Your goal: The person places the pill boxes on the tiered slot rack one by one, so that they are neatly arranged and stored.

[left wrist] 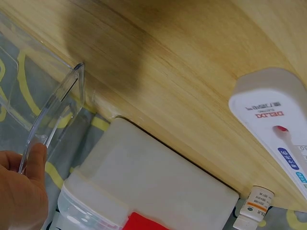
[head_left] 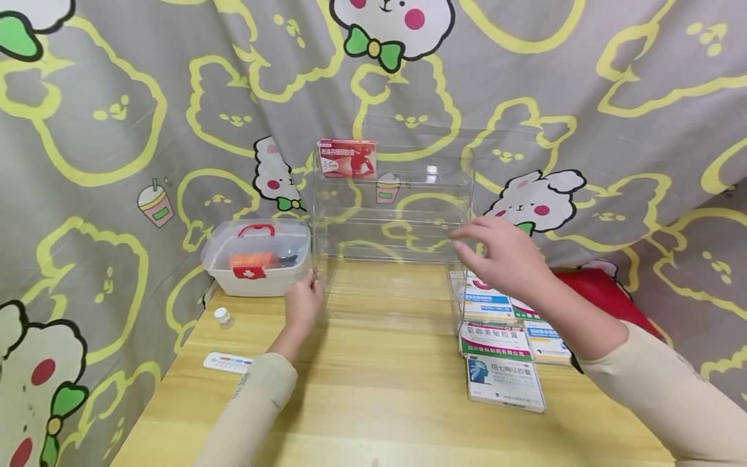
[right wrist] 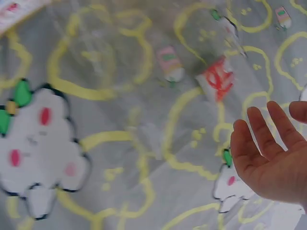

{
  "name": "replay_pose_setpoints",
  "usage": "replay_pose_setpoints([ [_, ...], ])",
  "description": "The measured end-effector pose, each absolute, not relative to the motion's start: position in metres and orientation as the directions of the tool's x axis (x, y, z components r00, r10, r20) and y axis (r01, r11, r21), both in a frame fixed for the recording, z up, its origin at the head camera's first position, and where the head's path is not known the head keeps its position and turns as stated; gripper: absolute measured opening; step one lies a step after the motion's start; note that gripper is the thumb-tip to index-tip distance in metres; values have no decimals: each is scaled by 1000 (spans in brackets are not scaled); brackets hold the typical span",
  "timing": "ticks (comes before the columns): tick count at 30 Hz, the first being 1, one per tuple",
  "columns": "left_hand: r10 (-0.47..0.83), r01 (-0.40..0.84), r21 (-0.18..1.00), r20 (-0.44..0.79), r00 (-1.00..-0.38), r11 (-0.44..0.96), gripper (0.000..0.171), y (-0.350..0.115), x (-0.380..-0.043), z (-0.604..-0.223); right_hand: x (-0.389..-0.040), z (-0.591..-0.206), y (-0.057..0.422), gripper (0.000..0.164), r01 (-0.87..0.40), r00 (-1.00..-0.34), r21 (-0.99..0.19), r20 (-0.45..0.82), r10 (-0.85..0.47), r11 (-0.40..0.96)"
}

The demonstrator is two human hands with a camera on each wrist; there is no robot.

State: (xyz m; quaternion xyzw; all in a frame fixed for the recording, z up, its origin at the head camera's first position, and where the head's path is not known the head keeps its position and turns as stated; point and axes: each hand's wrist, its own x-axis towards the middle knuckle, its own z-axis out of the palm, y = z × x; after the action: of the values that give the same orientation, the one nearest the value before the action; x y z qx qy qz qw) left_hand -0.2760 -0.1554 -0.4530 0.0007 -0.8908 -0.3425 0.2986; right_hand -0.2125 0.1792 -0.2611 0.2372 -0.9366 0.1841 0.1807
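A clear plastic tiered rack [head_left: 397, 185] stands at the back of the table. My left hand [head_left: 303, 305] is at its lower left side; in the left wrist view that hand [left wrist: 21, 191] pinches the edge of the clear side panel [left wrist: 45, 112] between thumb and fingers. Raised beside the rack's right side, my right hand [head_left: 504, 250] holds nothing. Its fingers look relaxed and spread in the right wrist view, where the hand [right wrist: 276, 165] shows palm and fingertips. A red and white medicine box [head_left: 348, 159] stands on the rack's top tier, at the left.
Left of the rack sits a white first-aid box [head_left: 274, 284] with a translucent lid. A small white-capped bottle [head_left: 222, 316] and a white round-ended strip [head_left: 226, 362] lie nearer. Several medicine boxes [head_left: 504, 383] lie at right, beside a red item [head_left: 607, 295]. Patterned curtain [head_left: 525, 78] surrounds the table.
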Motion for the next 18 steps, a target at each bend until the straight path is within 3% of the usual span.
replay_pose_setpoints([
  [10, -196, 223, 603, 549, -813, 765, 29, -155, -276, -451, -209, -344, 235, 22, -321, -943, -253, 178, -283, 913],
  [18, -197, 224, 604, 549, -812, 765, 29, -155, -275, -451, -206, -383, 267, 10, -242, -948, -228, -148, -280, 943],
])
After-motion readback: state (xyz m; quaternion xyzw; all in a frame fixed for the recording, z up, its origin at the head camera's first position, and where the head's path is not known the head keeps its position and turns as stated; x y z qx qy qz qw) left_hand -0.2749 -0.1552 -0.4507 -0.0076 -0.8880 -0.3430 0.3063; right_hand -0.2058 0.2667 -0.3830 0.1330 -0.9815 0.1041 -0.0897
